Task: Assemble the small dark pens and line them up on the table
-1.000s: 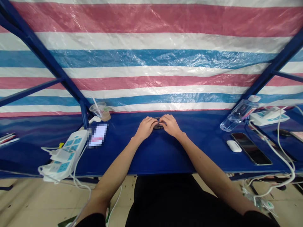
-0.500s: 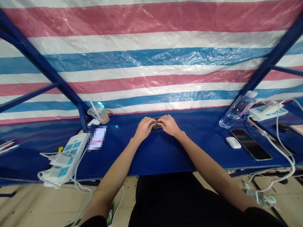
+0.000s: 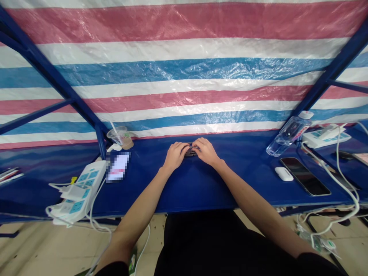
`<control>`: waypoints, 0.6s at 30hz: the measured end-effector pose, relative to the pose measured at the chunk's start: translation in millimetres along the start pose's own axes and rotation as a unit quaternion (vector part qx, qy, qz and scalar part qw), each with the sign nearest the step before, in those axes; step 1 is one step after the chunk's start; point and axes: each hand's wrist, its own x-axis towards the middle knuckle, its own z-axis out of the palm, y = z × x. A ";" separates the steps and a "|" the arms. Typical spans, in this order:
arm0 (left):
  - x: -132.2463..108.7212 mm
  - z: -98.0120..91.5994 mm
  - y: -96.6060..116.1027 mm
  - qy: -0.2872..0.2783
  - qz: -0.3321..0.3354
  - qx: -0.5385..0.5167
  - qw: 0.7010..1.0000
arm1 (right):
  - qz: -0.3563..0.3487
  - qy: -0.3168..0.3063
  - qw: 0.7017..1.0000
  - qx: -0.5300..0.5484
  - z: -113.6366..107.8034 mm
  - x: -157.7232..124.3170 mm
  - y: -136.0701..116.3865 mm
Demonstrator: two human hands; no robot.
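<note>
Near the back of the blue table (image 3: 195, 188), my two hands meet over a small dark object (image 3: 190, 153) with a slatted look, like thin dark pieces lying side by side. My left hand (image 3: 174, 156) closes on its left end, thumb and fingers pinched. On the right end my right hand (image 3: 206, 150) is closed the same way, with a thin dark piece showing between its fingertips. The fingers cover much of the object, so its kind cannot be made out. It is at or just above the tabletop.
Left are a plastic cup (image 3: 127, 143) with a straw, a blurred-out flat item (image 3: 118, 166) and a power strip (image 3: 91, 180). Right are a water bottle (image 3: 276, 145), a white earbud case (image 3: 284, 174), a phone (image 3: 304, 176) and cables. A striped sheet (image 3: 184, 69) hangs behind.
My fingers have shifted slightly on the dark object, and the right fingertips sit a little higher. More of its slatted front shows between my hands. The view has moved very slightly.
</note>
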 end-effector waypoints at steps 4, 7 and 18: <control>0.9 2.3 -6.4 0.001 -0.020 0.024 1.000 | -0.001 0.006 1.000 -0.002 -1.3 0.7 -0.8; 1.6 3.8 -10.6 0.008 -0.007 0.016 1.000 | -0.002 -0.004 1.000 0.004 -1.7 0.4 -0.2; 1.5 0.7 -8.8 0.031 0.014 -0.038 0.999 | 0.008 -0.028 1.000 -0.006 0.9 0.4 3.3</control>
